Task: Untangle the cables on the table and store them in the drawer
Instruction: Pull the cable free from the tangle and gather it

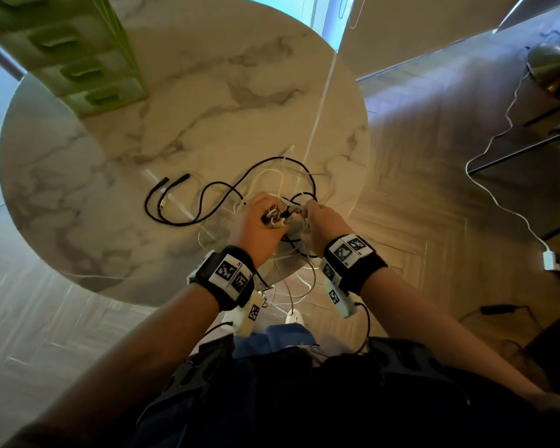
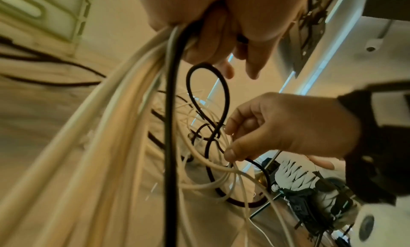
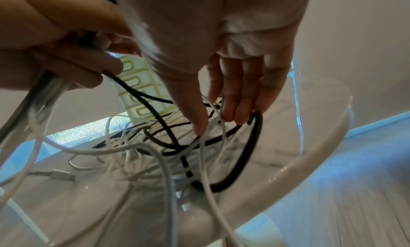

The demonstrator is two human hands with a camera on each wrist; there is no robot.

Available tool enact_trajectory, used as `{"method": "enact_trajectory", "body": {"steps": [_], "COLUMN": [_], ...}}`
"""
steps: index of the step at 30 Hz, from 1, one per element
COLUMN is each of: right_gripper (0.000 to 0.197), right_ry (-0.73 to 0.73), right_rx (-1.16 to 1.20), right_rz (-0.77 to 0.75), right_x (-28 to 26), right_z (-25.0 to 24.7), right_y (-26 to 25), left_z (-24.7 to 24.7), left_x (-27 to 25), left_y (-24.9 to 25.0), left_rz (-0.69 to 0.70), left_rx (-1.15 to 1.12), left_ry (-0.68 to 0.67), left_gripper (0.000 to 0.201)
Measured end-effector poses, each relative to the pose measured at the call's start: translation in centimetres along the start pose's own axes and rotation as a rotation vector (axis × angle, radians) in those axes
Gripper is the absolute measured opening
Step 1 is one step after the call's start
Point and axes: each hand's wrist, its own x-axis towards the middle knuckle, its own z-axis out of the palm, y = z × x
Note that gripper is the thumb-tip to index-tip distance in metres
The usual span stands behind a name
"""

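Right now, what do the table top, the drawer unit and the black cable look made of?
Table top: marble or marble-look, grey veins, glossy. Drawer unit: probably moulded green plastic, matte. Black cable: seems braided fabric sheath, speckled texture.

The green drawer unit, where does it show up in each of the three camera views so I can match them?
Head: the green drawer unit stands at the top left, on the far side of the marble table.
Left wrist: only a blurred corner at the top left.
Right wrist: small, centre left, behind the left hand and black cable, at.
Shared landmark: the black cable.
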Motion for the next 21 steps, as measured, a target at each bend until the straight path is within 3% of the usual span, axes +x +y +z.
{"method": "enact_trajectory", "body": {"steps": [5,10,14,17,21], "right_gripper": [0.052,0.040,0.024,0.020,0.027], "right_ry": [0.180,0.078,0.047,0.083,0.242], "right_rx": [-0.082,-0.112,0.022,0.095,0.166], "right_rz": [-0.007,0.061,0.024,-0.074,-0.178], "right_x": [-0.8,-1.3,-1.4,-1.7,-2.8], "right_z": [1.2,1.6,1.5,0.8,-0.9], "right_y": [1.4,1.6,1.5,1.8,2.1], "left_z": [0.0,0.1,0.7,1.0,1.0], "left_x": [0.0,0.1,0.0,-0.1,0.5], "left_y": [0.0,0.0,0.6,1.2,0.8], "left_rz": [-0.139,-0.143,0.039,0.180,0.220], "left_rx": [-0.069,-0.061,0.046,0.107,0.203], "left_ry": [0.054,0.039,-0.074,-0.187,-0.309], "left_gripper": [0.027,0.030,0.011,0.016,0.014]}}
